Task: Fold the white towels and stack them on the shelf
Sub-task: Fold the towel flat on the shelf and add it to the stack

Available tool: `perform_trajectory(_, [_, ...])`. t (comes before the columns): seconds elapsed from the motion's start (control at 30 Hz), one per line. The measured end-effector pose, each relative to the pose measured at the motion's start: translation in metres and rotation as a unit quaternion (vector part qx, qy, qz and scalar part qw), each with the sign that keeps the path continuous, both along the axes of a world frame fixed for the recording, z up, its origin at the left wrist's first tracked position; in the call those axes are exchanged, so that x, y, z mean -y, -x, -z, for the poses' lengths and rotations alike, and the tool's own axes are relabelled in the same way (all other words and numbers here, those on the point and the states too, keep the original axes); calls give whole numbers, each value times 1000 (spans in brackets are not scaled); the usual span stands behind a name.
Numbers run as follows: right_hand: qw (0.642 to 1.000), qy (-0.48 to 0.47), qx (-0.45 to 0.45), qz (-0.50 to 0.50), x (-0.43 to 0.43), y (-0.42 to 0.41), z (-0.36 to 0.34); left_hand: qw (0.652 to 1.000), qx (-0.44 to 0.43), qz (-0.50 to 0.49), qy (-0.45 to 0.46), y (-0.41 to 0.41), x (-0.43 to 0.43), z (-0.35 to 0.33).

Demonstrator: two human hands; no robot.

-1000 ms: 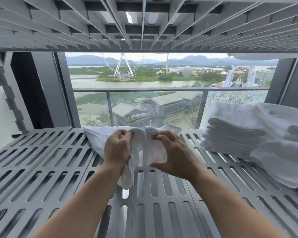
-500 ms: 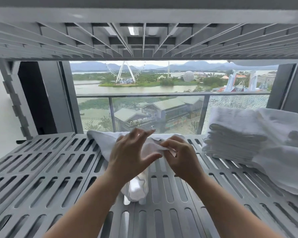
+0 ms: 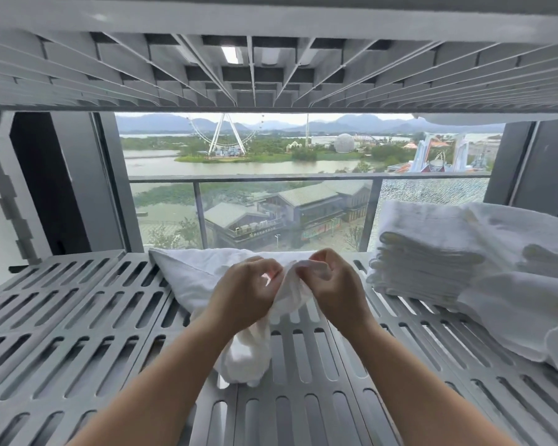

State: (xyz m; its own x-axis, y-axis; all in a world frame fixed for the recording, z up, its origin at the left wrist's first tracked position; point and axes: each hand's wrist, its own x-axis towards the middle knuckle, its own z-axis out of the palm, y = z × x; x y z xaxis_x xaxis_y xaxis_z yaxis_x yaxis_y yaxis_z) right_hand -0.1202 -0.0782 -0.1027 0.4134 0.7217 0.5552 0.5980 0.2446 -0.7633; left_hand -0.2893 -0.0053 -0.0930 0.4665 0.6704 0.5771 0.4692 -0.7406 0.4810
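A crumpled white towel (image 3: 194,275) lies on the grey slotted shelf (image 3: 65,317), its near end hanging in a bunch below my hands. My left hand (image 3: 245,297) and my right hand (image 3: 335,288) sit close together at the shelf's middle, and each pinches the towel's upper edge between thumb and fingers. A neat stack of folded white towels (image 3: 426,262) stands at the right of the shelf. Loose unfolded white towels (image 3: 522,284) are heaped against it at the far right.
Another slotted shelf (image 3: 271,66) hangs low overhead. Behind the shelf is a window with a glass balcony rail (image 3: 303,179). The shelf's notched grey upright (image 3: 4,194) rises at the left.
My left hand has closed its fingers onto the towel's edge and both hands have come closer together. The towel's hanging end has dropped lower on the shelf.
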Motion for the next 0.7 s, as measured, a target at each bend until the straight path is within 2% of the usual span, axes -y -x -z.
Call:
perform_trajectory(0.1, [999,17,-16,-25,1,-1,-5,993,77,-51,68,-2,-8,-6])
perform_trajectory(0.17, [999,7,2,-53,2,2,-7,990,98,-61,75,-5,-11,-14])
perform_trajectory(0.23, [998,-11,23,-64,4,6,-5,995,67,-35,59,-9,-8,-20])
perform_trajectory(0.3, [998,-40,2,-40,5,7,-4,997,48,-6,54,-14,-1,-19])
perform_trajectory(0.43, [997,-55,-43,-30,5,6,-4,998,47,6,42,-16,2,-16])
perform_trajectory(0.57, [996,-74,-39,-18,4,3,-5,997,40,28,52,-15,2,-19])
perform_trajectory(0.7, [993,-54,-70,-82,5,1,-7,995,5,68,78,-12,2,-20])
